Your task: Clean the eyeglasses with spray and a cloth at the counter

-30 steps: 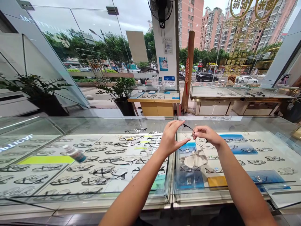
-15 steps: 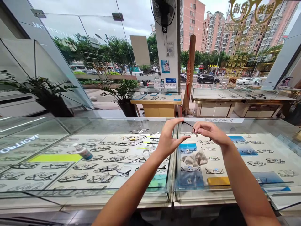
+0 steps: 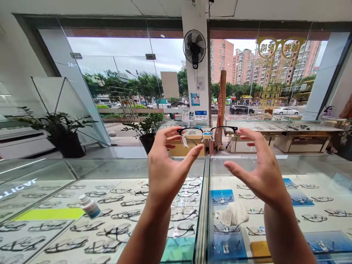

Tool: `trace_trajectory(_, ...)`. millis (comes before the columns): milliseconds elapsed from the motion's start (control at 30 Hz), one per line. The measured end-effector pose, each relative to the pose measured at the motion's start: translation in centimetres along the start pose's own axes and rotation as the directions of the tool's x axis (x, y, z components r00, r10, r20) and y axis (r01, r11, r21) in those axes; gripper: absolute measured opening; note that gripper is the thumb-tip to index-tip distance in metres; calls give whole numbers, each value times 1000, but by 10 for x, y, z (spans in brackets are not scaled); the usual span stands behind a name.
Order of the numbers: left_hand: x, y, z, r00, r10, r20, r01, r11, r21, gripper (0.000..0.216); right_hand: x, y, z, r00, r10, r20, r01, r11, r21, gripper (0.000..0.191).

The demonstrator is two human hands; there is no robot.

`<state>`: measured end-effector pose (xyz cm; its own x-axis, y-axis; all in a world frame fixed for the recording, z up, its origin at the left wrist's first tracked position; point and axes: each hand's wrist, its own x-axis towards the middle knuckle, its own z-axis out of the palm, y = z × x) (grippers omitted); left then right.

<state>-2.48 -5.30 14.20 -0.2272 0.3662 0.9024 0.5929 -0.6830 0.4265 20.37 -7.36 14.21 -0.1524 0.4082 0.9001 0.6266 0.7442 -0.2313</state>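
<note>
A pair of eyeglasses [image 3: 207, 135] with a dark browline and clear lenses is held up level above the counter, its lenses facing outward. My left hand [image 3: 167, 161] has its fingers at the left end of the frame, the thumb spread below the lens. At the right end, the fingers of my right hand [image 3: 258, 165] touch the hinge, with that thumb also apart. The temples are mostly hidden by the fingers. Below, a crumpled pale cloth [image 3: 233, 213] lies on the glass top. A small white spray bottle [image 3: 89, 206] with a blue label stands to the left.
Glass display cases [image 3: 203, 209] hold rows of eyeglasses under their tops. A yellow case [image 3: 260, 249] lies near my right forearm. Farther off are potted plants [image 3: 67, 132], a wooden post [image 3: 221, 106], more counters [image 3: 299, 137] and a wall fan [image 3: 194, 47] on a pillar.
The eyeglasses have risen and turned from edge-on to spread level between both hands. My right hand has moved from the near lens to the right end. The view has tilted upward.
</note>
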Motion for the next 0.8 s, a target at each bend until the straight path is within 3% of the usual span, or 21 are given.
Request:
trace_trajectory(300, -4, -1, 3, 1000, 13, 24, -14, 999, 44, 55, 2, 6, 15, 997, 9, -79, -13, 999, -53, 54)
trace_trajectory(467, -5, 3, 3, 999, 15, 43, -17, 999, 45, 56, 2, 4, 12, 989, 43, -143, -53, 996, -65, 45)
trace_trajectory(667, -3, 3, -1, 997, 23, 71, -24, 1000, 18, 54, 2, 6, 10, 990, 61, -130, -68, 996, -56, 44)
trace_trajectory(800, -3, 5, -3, 999, 2, 48, -3, 1000, 21, 55, 2, -9, 3, 979, 80, -189, -82, 997, -4, 42)
